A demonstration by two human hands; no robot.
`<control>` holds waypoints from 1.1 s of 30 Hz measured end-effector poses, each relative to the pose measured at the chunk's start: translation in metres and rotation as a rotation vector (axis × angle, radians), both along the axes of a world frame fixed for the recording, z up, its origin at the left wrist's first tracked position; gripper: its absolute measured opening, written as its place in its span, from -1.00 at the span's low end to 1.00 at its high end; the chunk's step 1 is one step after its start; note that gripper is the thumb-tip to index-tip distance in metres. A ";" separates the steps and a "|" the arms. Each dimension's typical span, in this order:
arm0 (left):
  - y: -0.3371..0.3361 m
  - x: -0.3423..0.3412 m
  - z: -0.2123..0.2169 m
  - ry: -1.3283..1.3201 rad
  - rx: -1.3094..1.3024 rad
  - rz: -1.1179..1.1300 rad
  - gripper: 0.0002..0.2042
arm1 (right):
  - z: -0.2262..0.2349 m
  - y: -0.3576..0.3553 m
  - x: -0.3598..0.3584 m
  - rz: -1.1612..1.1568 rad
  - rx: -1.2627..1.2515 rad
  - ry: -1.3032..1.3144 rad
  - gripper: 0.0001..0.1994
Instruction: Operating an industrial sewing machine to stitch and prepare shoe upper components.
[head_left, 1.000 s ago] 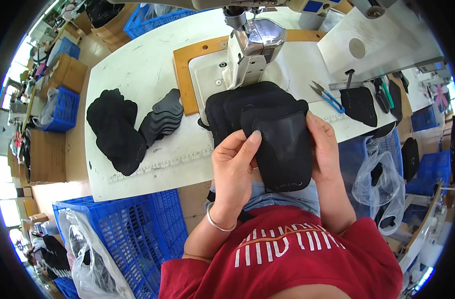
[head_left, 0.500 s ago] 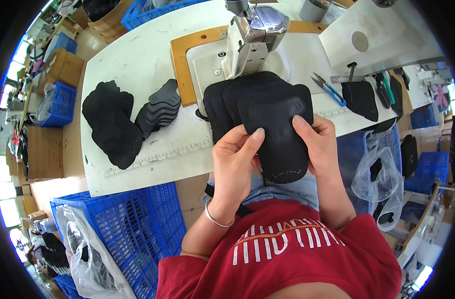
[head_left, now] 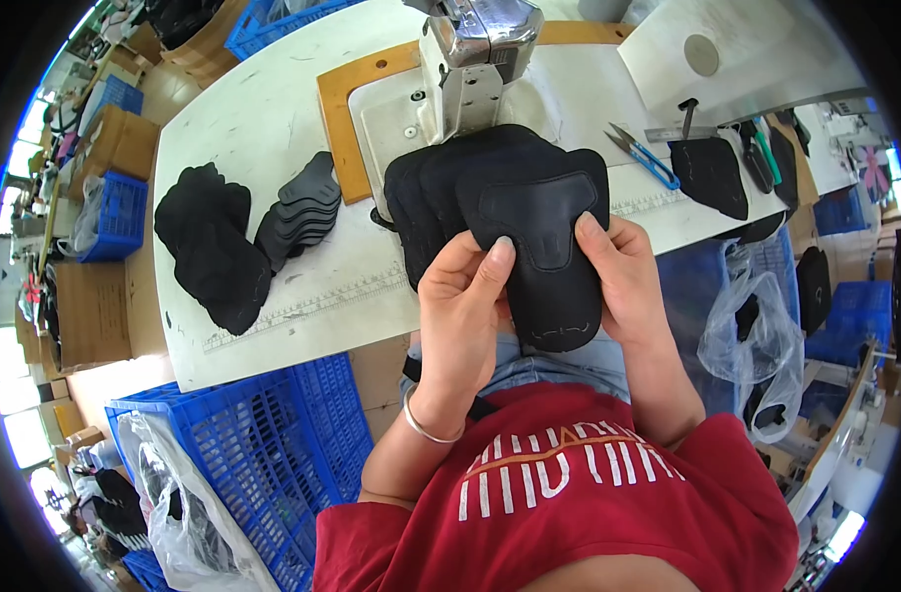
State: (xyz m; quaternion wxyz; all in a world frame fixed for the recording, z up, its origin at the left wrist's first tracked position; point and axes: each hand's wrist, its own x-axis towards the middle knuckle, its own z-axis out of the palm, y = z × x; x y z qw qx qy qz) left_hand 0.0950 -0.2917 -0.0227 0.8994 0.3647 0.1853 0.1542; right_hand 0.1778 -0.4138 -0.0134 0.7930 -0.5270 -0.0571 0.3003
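A black fabric pad (head_left: pixel 557 308) with a T-shaped smooth black patch on its upper face is held up in front of me. My left hand (head_left: pixel 462 306) pinches its left edge, thumb on top beside the patch's stem. The pad's right edge is gripped by my right hand (head_left: pixel 624 281), with its thumb also on the upper side. The fingers under the pad are partly hidden. Just behind it, a stack of similar black pads (head_left: pixel 421 202) lies fanned out on the table, against the base of a sewing machine (head_left: pixel 473 94).
Left on the white table (head_left: pixel 362 340) lie a stack of grey-black patches (head_left: pixel 304 202) and a pile of black fabric pieces (head_left: pixel 214 247). Blue-handled snips (head_left: pixel 650 161) rest at the right near another black piece (head_left: pixel 709 176). Below the table's left edge stands a blue crate (head_left: pixel 273 424).
The view has shifted slightly, with the machine and table now further left and up. The pad is tilted a little differently, still in both hands with nearly the same grip.
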 end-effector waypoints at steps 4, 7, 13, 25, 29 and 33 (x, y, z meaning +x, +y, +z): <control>-0.003 0.001 0.002 -0.050 -0.075 -0.014 -0.82 | -0.007 0.000 0.000 0.055 0.062 0.052 -0.72; -0.005 0.002 0.003 -0.059 -0.089 -0.025 -0.81 | -0.009 0.001 0.000 0.040 0.095 0.061 -0.74; -0.008 0.002 0.000 -0.063 -0.077 -0.017 -0.80 | -0.010 0.001 -0.004 0.016 0.125 0.063 -0.73; -0.035 0.011 -0.007 -0.118 0.024 0.139 -0.71 | -0.015 0.009 -0.013 -0.140 0.207 -0.073 -0.63; -0.034 0.009 -0.006 -0.119 0.046 0.141 -0.73 | -0.015 0.009 -0.014 -0.121 0.203 -0.083 -0.64; -0.017 -0.003 -0.016 -0.063 0.256 0.208 -0.77 | -0.011 0.012 -0.019 -0.187 0.075 -0.224 -0.72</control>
